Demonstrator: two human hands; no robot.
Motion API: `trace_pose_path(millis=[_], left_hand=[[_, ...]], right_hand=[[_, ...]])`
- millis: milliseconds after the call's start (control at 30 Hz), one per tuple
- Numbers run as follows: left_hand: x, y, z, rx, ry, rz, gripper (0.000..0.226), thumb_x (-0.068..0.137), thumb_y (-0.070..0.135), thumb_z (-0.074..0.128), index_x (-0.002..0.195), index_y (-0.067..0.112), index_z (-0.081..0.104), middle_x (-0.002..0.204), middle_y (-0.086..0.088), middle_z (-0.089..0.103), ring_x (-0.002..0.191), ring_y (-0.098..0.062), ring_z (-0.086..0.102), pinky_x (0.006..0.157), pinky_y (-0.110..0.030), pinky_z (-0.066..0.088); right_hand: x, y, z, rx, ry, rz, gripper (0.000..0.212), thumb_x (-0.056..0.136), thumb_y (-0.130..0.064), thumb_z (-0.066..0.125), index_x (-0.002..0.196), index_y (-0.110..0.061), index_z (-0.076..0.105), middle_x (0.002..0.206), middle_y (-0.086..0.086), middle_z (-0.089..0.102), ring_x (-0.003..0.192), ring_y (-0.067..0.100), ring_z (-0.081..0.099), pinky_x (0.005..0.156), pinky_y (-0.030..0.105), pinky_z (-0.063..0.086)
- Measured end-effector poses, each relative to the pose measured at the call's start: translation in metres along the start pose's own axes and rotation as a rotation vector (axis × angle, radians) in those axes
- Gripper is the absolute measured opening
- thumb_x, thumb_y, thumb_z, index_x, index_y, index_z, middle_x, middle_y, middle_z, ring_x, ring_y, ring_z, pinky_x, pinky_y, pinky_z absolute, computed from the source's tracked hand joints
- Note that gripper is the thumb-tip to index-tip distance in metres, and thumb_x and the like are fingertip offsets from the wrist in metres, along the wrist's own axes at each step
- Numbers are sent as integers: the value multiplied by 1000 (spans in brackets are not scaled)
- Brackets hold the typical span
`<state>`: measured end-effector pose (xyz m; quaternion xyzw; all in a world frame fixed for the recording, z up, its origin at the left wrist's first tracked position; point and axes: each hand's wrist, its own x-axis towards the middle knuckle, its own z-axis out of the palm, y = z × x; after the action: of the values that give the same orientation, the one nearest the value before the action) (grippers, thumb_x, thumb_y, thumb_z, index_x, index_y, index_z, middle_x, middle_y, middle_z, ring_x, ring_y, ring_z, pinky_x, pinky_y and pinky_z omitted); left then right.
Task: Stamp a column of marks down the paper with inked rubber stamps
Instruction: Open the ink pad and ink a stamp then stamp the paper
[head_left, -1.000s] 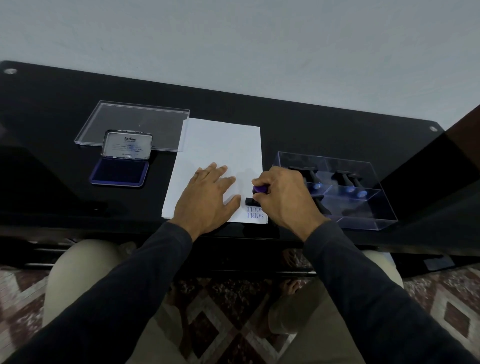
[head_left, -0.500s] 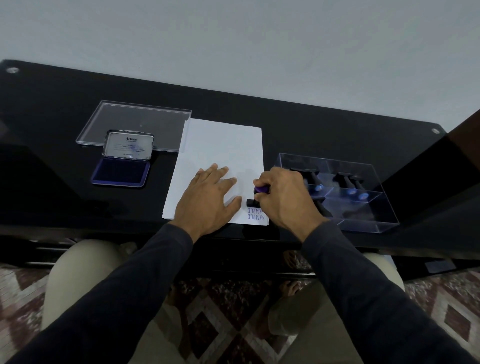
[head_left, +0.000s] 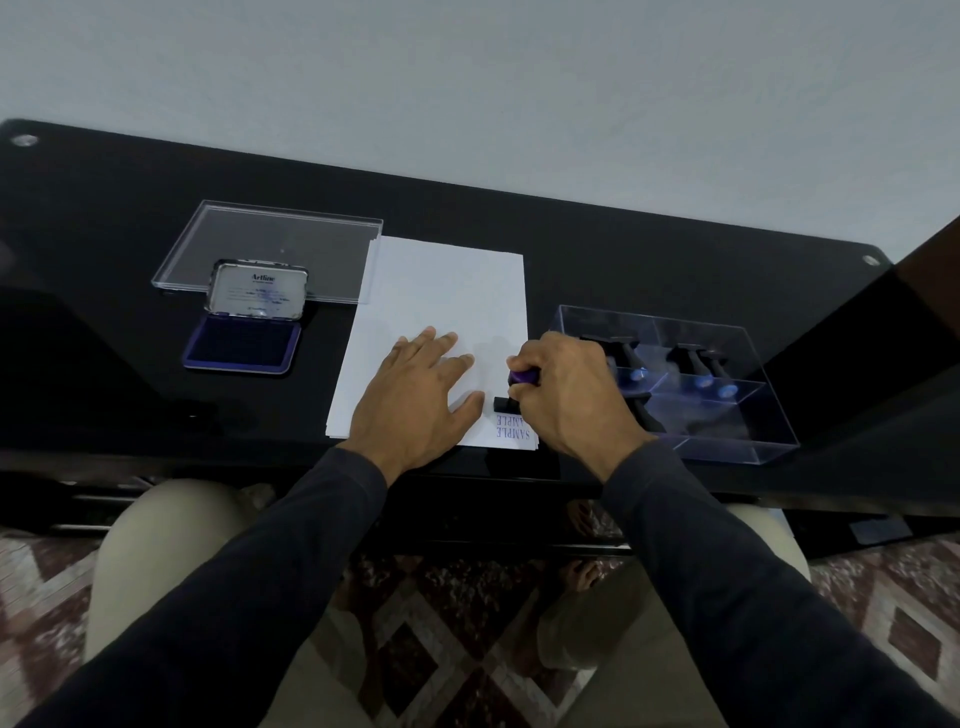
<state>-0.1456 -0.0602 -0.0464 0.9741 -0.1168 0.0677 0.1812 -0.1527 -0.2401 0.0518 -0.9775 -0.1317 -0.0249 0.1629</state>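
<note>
Desk: black and glossy (head_left: 623, 270), set against a plain pale wall (head_left: 467, 78); you sit at it with your knees under the near edge and a patterned floor below.
Paper: white sheet (head_left: 441, 291) lies in the middle of the desk, its long side running away from you. Two purple "SAMPLE" marks (head_left: 513, 427) sit one above the other at its near right corner.
Your left hand: it (head_left: 415, 395) lies flat on the lower half of the paper, fingers spread and straight, pressing the sheet down.
Your right hand: it (head_left: 571, 389) is curled round a rubber stamp (head_left: 522, 378); you see the purple handle between thumb and fingers.
Stamp position: the black base is down on the paper at its right edge, just beyond the upper "SAMPLE" mark and beside your left thumb.
Ink pad: open blue Artline pad (head_left: 241, 344) sits left of the paper, well apart from your hands, its metal lid standing up behind it.
Clear lid: flat transparent cover (head_left: 270, 234) lies behind the ink pad, touching the paper's far left corner.
Stamp box: clear plastic box (head_left: 727, 431) stands right of the paper, just behind your right hand, holding several black-handled stamps (head_left: 696, 364).
</note>
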Motion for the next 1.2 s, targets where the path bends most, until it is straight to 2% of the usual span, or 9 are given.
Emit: trace_pose_path(millis=[400, 600, 933, 1200], left_hand=[[0, -1, 1, 8, -2, -1, 70, 92, 65, 30, 144, 25, 54, 160, -2, 38, 152, -21, 24, 125, -44, 18], [0, 0, -1, 0, -7, -8, 70, 92, 65, 30, 145, 25, 53, 161, -2, 37, 153, -21, 22, 125, -44, 17], [1, 1, -1, 4, -18, -12, 78, 89, 70, 22, 145, 26, 53, 161, -1, 36, 153, -21, 23, 125, -47, 20], [1, 1, -1, 6, -14, -12, 78, 89, 70, 22, 145, 26, 53, 161, -1, 37, 153, -21, 23, 125, -46, 19]], right_hand=[[-12, 0, 7, -7, 44, -36, 20, 86, -11, 70, 106, -13, 73, 102, 2, 63, 90, 16, 60, 81, 22, 49], [-12, 1, 9, -6, 56, -41, 20, 85, -11, 70, 105, -12, 73, 100, 2, 63, 89, 16, 60, 79, 20, 46], [-4, 2, 8, 13, 48, 1, 25, 86, -13, 71, 111, -13, 72, 107, 2, 65, 99, 16, 60, 84, 15, 38], [-10, 2, 11, 8, 63, -21, 20, 85, -11, 71, 105, -12, 73, 100, 2, 63, 90, 16, 59, 79, 18, 41]])
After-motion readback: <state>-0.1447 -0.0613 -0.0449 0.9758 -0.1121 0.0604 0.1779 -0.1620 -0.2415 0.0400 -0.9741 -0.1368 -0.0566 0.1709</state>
